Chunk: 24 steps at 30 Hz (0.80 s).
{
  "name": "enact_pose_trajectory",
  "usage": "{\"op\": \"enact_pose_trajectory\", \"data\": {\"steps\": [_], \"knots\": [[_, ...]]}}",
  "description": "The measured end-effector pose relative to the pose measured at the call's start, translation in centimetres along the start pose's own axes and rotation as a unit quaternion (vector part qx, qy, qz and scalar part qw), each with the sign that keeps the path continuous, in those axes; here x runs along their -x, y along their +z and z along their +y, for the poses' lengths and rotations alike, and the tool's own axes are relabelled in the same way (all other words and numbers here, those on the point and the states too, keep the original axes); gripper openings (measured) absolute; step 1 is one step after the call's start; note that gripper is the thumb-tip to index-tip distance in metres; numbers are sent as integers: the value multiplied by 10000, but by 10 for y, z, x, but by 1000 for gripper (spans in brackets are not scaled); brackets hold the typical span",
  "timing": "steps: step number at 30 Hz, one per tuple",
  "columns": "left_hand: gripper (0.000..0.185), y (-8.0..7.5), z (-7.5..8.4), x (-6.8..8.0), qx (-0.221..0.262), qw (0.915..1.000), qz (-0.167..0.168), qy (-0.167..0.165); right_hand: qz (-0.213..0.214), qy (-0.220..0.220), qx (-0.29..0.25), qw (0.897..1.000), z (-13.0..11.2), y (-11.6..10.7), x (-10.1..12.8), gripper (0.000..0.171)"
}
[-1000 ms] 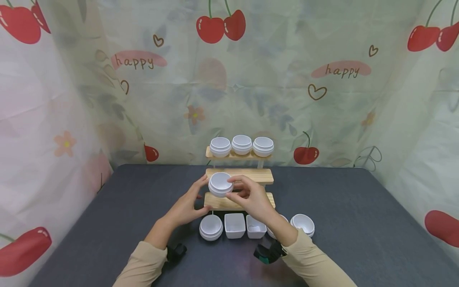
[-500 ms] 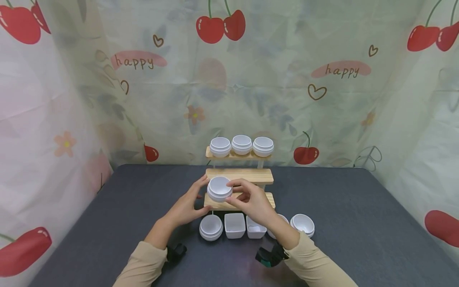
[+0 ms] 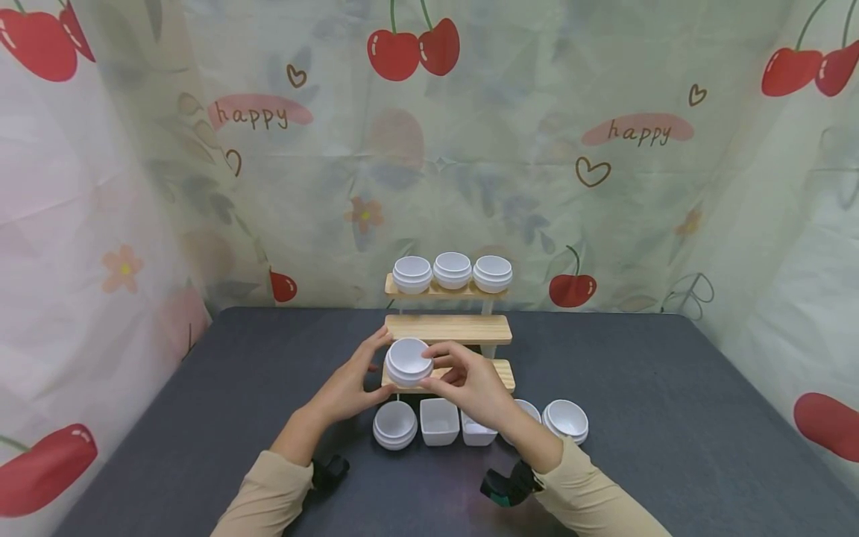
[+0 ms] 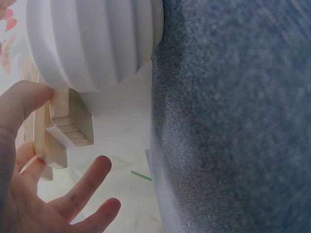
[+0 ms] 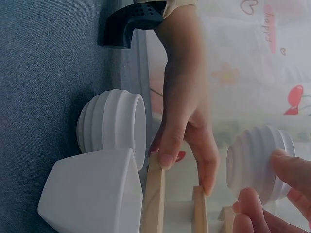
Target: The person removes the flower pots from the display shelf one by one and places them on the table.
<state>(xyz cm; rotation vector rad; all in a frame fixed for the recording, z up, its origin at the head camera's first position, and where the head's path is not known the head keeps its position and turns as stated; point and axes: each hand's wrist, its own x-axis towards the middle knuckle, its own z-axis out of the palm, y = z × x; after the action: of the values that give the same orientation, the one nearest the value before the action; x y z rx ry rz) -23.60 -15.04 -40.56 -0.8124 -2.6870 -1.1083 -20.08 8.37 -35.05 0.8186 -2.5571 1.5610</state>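
Note:
A round white ridged bowl [image 3: 408, 362] is pinched at its right side by the fingers and thumb of my right hand [image 3: 475, 380]. It overlaps the left part of the stand's lowest shelf [image 3: 498, 377] in the head view, its opening facing up. My left hand [image 3: 345, 384] touches the left end of the wooden tiered stand. In the right wrist view its thumb is at the end of the lowest shelf [image 5: 154, 194] and a finger reaches the middle shelf [image 5: 199, 208]. Two other fingers stretch out straight in the left wrist view, holding nothing.
Several white bowls stand on the dark table [image 3: 637, 373] before the stand: a round one [image 3: 394, 425], a square one [image 3: 439, 422], another round one [image 3: 566, 419] at right. Three round bowls [image 3: 452, 270] line the top shelf. A printed cloth [image 3: 470, 186] hangs behind.
My right hand has lowered the bowl slightly and drawn it a little to the left, from before the middle shelf to over the lowest one. My left hand stays put.

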Motion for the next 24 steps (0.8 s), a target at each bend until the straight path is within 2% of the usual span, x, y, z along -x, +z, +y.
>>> {"op": "enact_pose_trajectory", "data": {"steps": [15,24], "knots": [[84,-2,2,0,75,9995,-145,-258,-235,-122,90,9996,0,1,7,34],[85,-2,3,0,23,9995,-137,-276,-358,-190,93,9991,5,2,10,32]]}}
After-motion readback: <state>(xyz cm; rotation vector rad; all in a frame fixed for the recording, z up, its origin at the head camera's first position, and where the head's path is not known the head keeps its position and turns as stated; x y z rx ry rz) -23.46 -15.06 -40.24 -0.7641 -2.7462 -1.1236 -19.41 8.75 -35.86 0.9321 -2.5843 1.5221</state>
